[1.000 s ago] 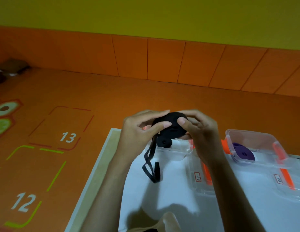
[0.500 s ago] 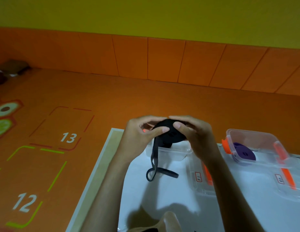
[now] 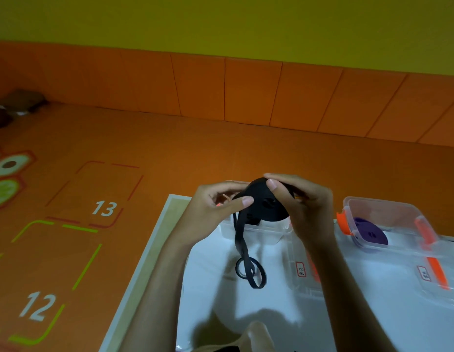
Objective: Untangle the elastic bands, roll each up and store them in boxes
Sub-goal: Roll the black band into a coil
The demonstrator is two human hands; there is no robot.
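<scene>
Left hand (image 3: 215, 207) is pinching the near edge of the black band roll (image 3: 264, 204) between thumb and fingers. Right hand (image 3: 297, 207) is curling over the roll from the other side, thumb pressing on top. Both are holding it just above the open clear box (image 3: 256, 233).

The loose tail (image 3: 242, 240) is hanging from the roll. Its end is now lying looped on the white table (image 3: 246, 313); a second ago it was a narrow fold further left.

Judgement: winding is progressing, but the tail is not yet taken up, so boxing is premature. The purple band roll (image 3: 370, 231) is already sitting in the right-hand box (image 3: 388, 209).
</scene>
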